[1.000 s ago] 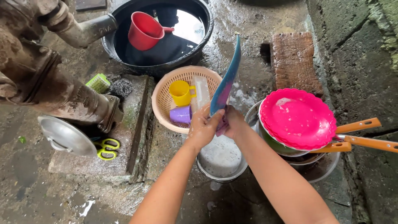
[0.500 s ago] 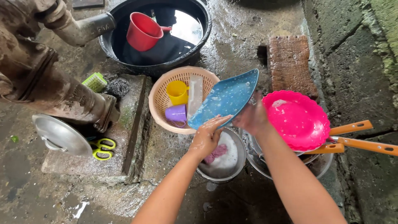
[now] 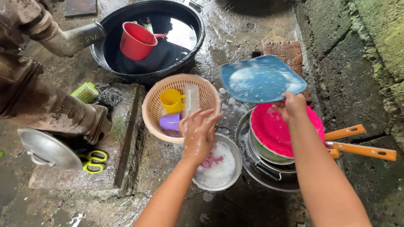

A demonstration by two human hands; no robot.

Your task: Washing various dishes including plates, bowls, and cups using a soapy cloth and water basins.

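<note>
blue plate | pink plate | red dipper | beige basket, perhaps peach

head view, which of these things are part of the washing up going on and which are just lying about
In hand:
right hand holding blue plate
left hand, soapy, over soapy bowl
pink plate on the stack
basket with yellow cup

Lying about:
scissors
metal lid
green brush
red dipper

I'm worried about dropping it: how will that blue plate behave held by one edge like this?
The blue plate is probably slippery: suds coat its face and the right hand pinches only its rim. It looks like stiff, light plastic, since it stays flat held by one edge. If it slips, it would likely land on the pink plate below.
</note>
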